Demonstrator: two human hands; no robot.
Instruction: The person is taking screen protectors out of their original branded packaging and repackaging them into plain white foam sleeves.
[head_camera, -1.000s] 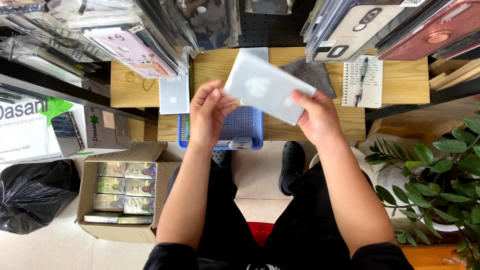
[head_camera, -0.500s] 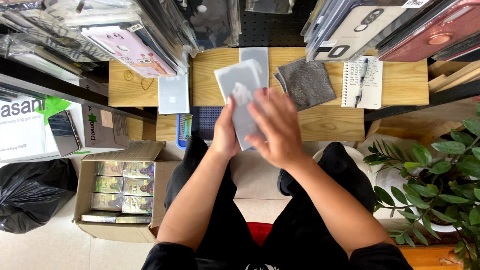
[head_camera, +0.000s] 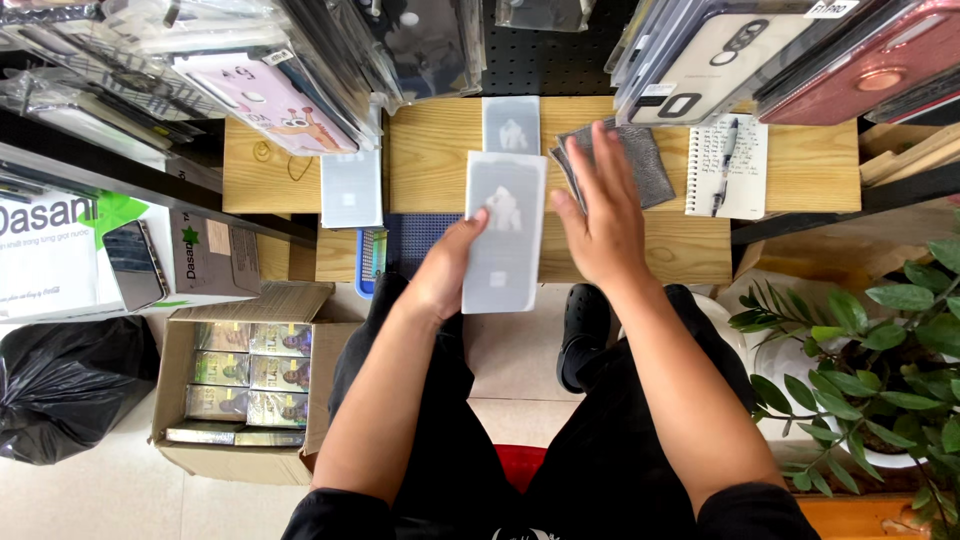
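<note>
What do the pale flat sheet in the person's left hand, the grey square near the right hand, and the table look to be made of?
The flat sheet looks like thin plastic film, frosted and translucent, with a matte sheen; it may be a sleeve. The grey square seems a soft woven cloth: dull, textured, with slightly uneven edges. The table looks like light wood, with visible grain and knots, though it could be a wood-pattern laminate.

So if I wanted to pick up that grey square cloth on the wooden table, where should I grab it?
Probably the near corner of the grey square cloth, coming from above on the right. It lies flat and limp on the wooden table, so a pinch grip suits it. The right hand hovers over its near-left part; the left hand holds a pale flat packet.
</note>
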